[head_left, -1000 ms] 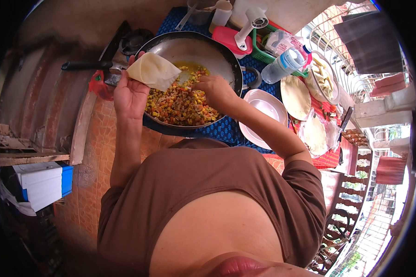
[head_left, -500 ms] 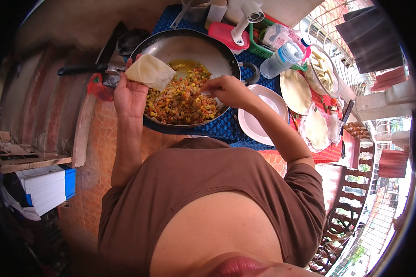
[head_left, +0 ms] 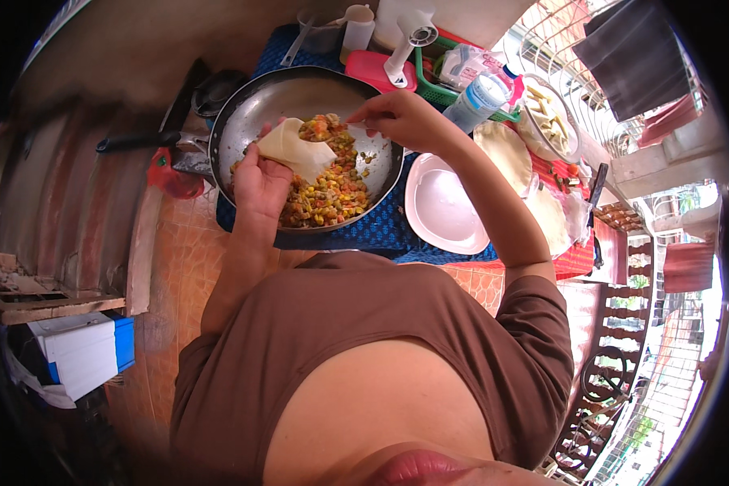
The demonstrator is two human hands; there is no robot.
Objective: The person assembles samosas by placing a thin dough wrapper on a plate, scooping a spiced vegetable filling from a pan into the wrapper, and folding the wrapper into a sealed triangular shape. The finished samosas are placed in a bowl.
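In a wide wok (head_left: 236, 101) lies a chopped, mixed-vegetable filling (head_left: 336, 193), yellow, orange and green. Over its left part my left hand (head_left: 261, 188) holds a thin, pale spring roll wrapper (head_left: 287, 152) spread across the fingers. My right hand (head_left: 397, 120) reaches in from the right, closed on the handle of a spoon (head_left: 354, 124) that is mostly hidden. A heap of filling (head_left: 324, 126) sits on the spoon, at the wrapper's upper right edge. I cannot tell whether it touches the wrapper.
Right of the wok stand a white plate (head_left: 445, 212), pale round wrappers (head_left: 504, 158), a water bottle (head_left: 478, 99) and a bowl of pale rolls (head_left: 549, 121). Behind are a pink-lidded container (head_left: 373, 71) and a green basket (head_left: 433, 89). The wok's black handle (head_left: 134, 142) sticks out left.
My left hand and the wrapper have moved right, further over the wok. My right hand has risen from the filling, lifting a spoonful to the wrapper.
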